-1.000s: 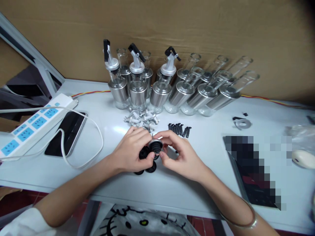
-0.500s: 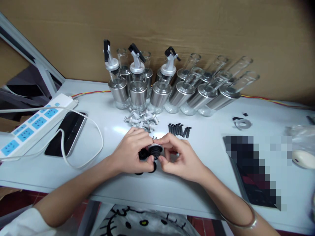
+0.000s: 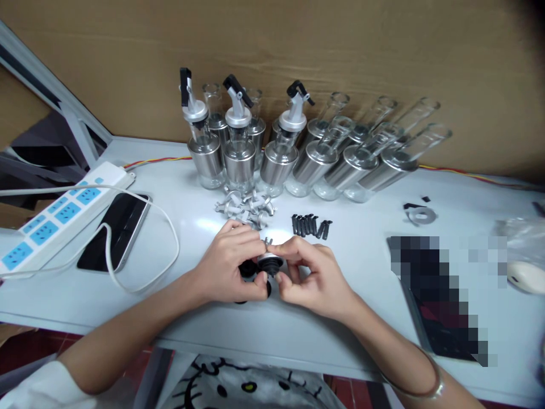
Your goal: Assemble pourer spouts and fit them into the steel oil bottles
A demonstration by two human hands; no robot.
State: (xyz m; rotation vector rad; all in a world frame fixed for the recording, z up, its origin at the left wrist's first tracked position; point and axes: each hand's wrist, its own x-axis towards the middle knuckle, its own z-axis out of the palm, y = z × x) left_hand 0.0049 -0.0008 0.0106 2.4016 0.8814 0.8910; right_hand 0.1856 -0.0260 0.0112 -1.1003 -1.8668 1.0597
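Observation:
Between the fingertips of my left hand (image 3: 236, 264) and my right hand (image 3: 309, 270) is a bottle pourer spout (image 3: 269, 264), silver on top with a ribbed black stopper facing me. Both hands are closed on it from either side, thumbs low by the stopper. Under and beside my left fingers lie black ribbed stoppers (image 3: 247, 269), partly hidden. Just beyond my hands sits a pile of silver spout pieces (image 3: 244, 207). To its right, several small black levers (image 3: 304, 225) lie in a row.
Glass bottles with steel sleeves (image 3: 317, 162) stand at the back, three topped with lever pourers (image 3: 238, 108). A power strip (image 3: 63, 216), a phone (image 3: 114, 233) and a white cable (image 3: 176, 244) lie left. On the right are a tape roll (image 3: 420, 215) and a dark, partly blurred device (image 3: 443, 329).
The pourer spout has tilted slightly between my fingers, so more of its silver top shows. My hands have barely shifted, and the bottles and loose parts lie as before.

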